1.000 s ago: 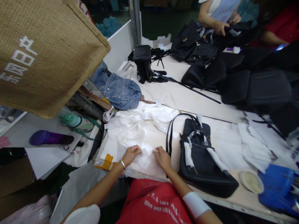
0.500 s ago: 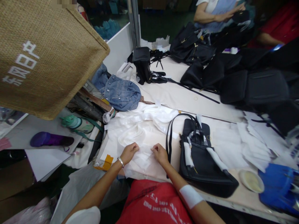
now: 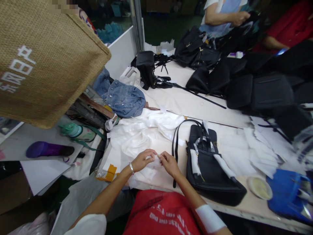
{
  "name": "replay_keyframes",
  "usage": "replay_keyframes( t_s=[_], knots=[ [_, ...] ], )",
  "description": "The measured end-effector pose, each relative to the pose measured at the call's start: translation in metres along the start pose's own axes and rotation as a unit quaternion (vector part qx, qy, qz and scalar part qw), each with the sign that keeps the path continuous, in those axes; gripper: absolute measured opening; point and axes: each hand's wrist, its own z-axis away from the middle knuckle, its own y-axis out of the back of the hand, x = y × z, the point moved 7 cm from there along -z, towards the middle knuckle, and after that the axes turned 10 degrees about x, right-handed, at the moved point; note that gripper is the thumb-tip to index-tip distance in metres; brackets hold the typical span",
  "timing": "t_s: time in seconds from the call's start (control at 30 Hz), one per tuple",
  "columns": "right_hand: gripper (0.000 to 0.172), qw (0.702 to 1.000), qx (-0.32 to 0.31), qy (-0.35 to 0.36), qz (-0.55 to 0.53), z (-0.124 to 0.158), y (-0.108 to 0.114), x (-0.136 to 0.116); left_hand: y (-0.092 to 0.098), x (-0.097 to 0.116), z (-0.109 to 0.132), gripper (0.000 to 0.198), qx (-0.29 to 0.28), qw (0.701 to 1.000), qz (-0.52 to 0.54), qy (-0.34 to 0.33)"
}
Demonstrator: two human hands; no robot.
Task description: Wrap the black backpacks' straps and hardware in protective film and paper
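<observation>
My left hand (image 3: 144, 160) is raised over the white material, fingers stretched towards the other hand and thumb apart from them. Close beside its fingertips, my right hand (image 3: 169, 163) is closed in a pinch on a thin white sheet (image 3: 152, 172), whose edges are hard to make out. Beyond my hands lies a loose pile of white strips (image 3: 137, 142). To the right, a black handbag (image 3: 212, 176) lies on the table, with white wrapping on its straps and a looped strap at its left.
Black bags (image 3: 271, 91) crowd the far right. A denim garment (image 3: 126, 98) lies at the left. White sheets (image 3: 261, 143), a shallow dish (image 3: 259, 188) and a blue container (image 3: 288, 192) are at right. A burlap bag (image 3: 53, 58) hangs upper left. Co-workers (image 3: 220, 18) sit opposite.
My hands have moved from apart to nearly touching. The left hand's pinch has loosened, its thumb now away from the fingers. The view has shifted slightly.
</observation>
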Motion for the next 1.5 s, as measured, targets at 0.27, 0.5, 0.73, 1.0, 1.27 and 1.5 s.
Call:
replay_keyframes(
  t_s=[0.27, 0.5, 0.73, 1.0, 1.27, 1.5],
  knots=[
    [0.036, 0.999, 0.025, 0.014, 0.035, -0.003, 0.003, -0.002, -0.002, -0.012, -0.003, 0.018, 0.021, 0.999, -0.009, 0.041],
    [0.036, 0.989, 0.017, -0.086, -0.12, 0.001, -0.003, 0.013, -0.003, -0.025, 0.0, 0.02, -0.014, 0.991, 0.074, 0.11],
    [0.034, 0.935, -0.037, -0.2, -0.292, 0.018, -0.019, 0.016, 0.0, -0.016, 0.0, 0.022, 0.026, 0.996, 0.054, 0.071],
    [0.032, 0.953, 0.038, -0.161, -0.256, 0.013, -0.008, 0.013, 0.002, 0.001, 0.004, 0.019, 0.022, 0.998, 0.043, 0.045],
    [0.037, 0.982, 0.113, -0.09, -0.118, 0.018, 0.009, -0.004, -0.003, 0.03, 0.004, 0.015, 0.074, 0.997, -0.01, -0.018],
    [0.037, 0.985, 0.097, -0.076, -0.119, 0.022, 0.01, -0.012, -0.006, 0.021, 0.001, 0.02, 0.09, 0.996, 0.018, 0.008]
  ],
)
